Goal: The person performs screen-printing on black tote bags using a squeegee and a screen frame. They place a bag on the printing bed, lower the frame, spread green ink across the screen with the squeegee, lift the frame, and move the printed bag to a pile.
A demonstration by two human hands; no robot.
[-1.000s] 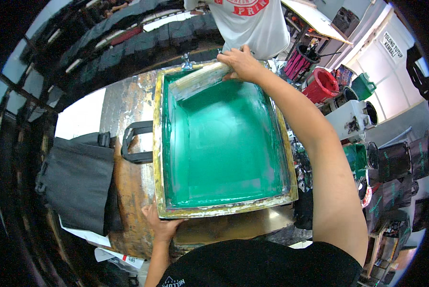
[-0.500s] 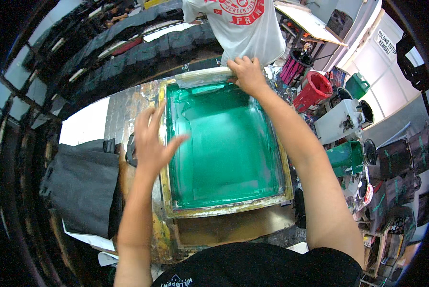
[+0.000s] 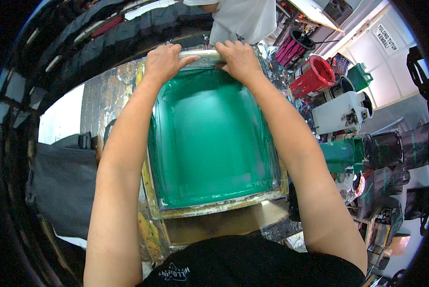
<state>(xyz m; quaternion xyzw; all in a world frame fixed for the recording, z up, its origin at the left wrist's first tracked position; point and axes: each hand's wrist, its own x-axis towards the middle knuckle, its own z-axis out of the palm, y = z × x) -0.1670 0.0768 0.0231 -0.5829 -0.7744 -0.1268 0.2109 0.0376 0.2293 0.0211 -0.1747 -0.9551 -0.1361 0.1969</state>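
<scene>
Both my arms reach to the far end of a printing screen (image 3: 219,209), a yellow-stained frame whose mesh is coated with wet green ink (image 3: 209,138). Across that far end lies a squeegee (image 3: 202,54) with a pale, long handle. My left hand (image 3: 163,63) is closed over its left end, thumb stretched along the near side. At its right end my right hand (image 3: 238,61) grips with the fingers over the top. The squeegee's blade edge is hard to make out against the darker ink there.
Black fabric bags (image 3: 64,186) lie left of the screen, near a white sheet (image 3: 64,115). To the right stand a red bucket (image 3: 312,76), a whitish jug (image 3: 339,112) and a green container (image 3: 341,155). A person in a white shirt (image 3: 248,21) stands beyond the table.
My left hand has moved from above the screen's left edge up to the squeegee and closed on it. My right hand stays on the squeegee. The view has shifted slightly.
</scene>
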